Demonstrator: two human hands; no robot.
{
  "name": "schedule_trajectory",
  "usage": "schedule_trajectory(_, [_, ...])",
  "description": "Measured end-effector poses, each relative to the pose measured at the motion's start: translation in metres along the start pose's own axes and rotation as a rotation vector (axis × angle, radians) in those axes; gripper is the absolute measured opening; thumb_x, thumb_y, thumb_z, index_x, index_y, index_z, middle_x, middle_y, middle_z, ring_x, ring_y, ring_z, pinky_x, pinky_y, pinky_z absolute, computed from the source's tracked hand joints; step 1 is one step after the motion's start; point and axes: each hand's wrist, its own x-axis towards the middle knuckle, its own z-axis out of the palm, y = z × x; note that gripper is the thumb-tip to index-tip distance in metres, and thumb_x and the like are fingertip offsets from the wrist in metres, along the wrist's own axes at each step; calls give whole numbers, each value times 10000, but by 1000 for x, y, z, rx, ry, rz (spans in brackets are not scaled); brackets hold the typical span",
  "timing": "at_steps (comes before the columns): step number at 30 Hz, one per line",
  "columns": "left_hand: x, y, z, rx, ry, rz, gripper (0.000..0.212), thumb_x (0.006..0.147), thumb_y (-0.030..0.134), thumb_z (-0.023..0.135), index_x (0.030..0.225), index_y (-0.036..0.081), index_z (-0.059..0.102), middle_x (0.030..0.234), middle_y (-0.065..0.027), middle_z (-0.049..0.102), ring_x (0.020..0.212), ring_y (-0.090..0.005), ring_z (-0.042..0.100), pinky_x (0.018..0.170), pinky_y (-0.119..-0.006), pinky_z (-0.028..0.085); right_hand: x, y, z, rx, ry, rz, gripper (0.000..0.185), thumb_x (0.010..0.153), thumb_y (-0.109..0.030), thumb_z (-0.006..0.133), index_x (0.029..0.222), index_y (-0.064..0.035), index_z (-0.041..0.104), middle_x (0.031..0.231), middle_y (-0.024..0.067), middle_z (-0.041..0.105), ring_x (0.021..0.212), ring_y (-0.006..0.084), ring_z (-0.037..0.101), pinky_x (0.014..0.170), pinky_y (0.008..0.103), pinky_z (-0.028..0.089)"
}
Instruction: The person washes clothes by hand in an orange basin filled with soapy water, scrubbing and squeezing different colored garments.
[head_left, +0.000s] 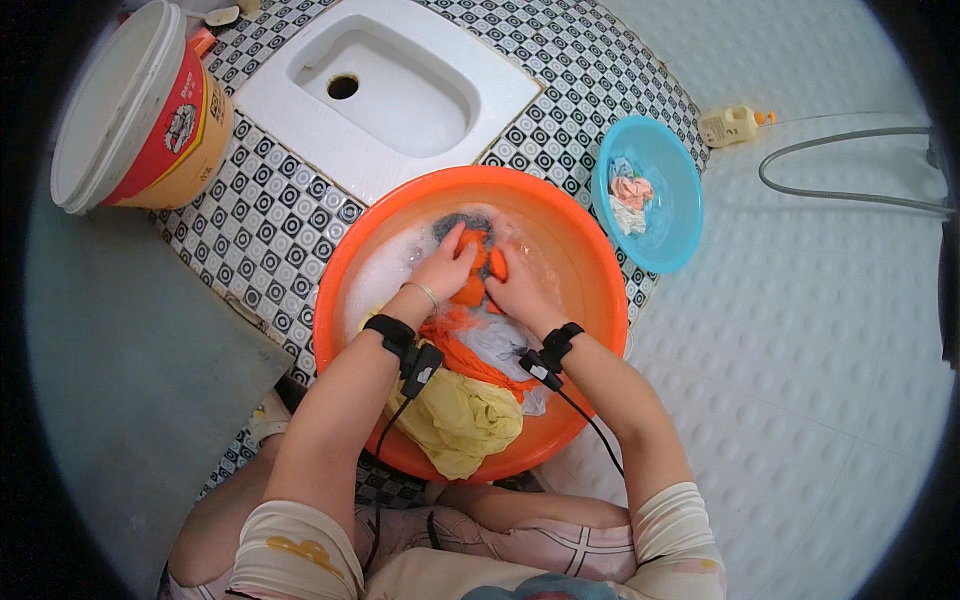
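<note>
A large orange plastic basin (592, 300) stands before me, with soapy water and clothes in it. Both hands are inside, close together near its middle. My left hand (448, 266) grips an orange and dark grey cloth (471, 291). On the other side of the same cloth, my right hand (517, 285) pinches a fold of it. White suds (382, 274) float along the basin's left side. Nearer to me lie a pale grey garment (499, 345), a twisted orange garment (469, 356) and a yellow garment (465, 420), which rests against the near wall.
A blue basin (679, 217) with small crumpled cloths (631, 193) stands at the right. Behind it are a pump bottle (731, 126) and a shower hose (840, 139). A squat toilet (405, 150) lies beyond the orange basin. At the far left stands a large plastic bucket (161, 127).
</note>
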Motion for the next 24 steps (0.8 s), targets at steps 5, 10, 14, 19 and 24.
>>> schedule_trajectory(5, [17, -12, 5, -1089, -66, 4, 477, 1015, 429, 378, 1332, 84, 469, 1182, -98, 603, 1036, -211, 600, 933, -330, 478, -13, -84, -19, -125, 8, -424, 502, 705, -141, 698, 1157, -13, 522, 1125, 224, 549, 1085, 398, 524, 939, 447, 440])
schedule_trajectory(10, [-11, 15, 0, -1259, -93, -85, 357, 1007, 373, 413, 1169, 99, 575, 1035, -65, 625, 976, -168, 611, 845, -297, 501, -16, -96, -24, -151, 7, -405, 488, 714, -179, 686, 1151, -31, 526, 1068, 220, 582, 1017, 392, 563, 883, 470, 464])
schedule_trajectory(14, [-22, 16, 5, -678, 81, 4, 386, 1003, 346, 404, 1141, 24, 569, 1031, -146, 639, 1003, -257, 610, 871, -347, 476, -10, -63, -39, -202, -22, -241, 535, 752, -209, 664, 1244, -68, 508, 1092, 227, 592, 1046, 383, 574, 886, 472, 466])
schedule_trajectory(19, [-40, 34, -37, 155, 42, -80, 414, 950, 334, 516, 1280, 84, 541, 1248, -207, 568, 1096, -340, 568, 973, -420, 419, -12, 3, -68, -390, 1, 180, 630, 790, -254, 648, 1370, -132, 436, 1275, 203, 516, 1113, 387, 548, 919, 495, 453])
schedule_trajectory(24, [-44, 0, -3, 799, 287, 327, 514, 892, 365, 578, 1374, 214, 485, 1505, -170, 299, 1320, -453, 327, 1078, -556, 259, -40, -9, -34, -658, -254, 71, 627, 918, -416, 497, 1483, -220, 310, 1567, 138, 206, 1430, 391, 175, 1087, 633, 197])
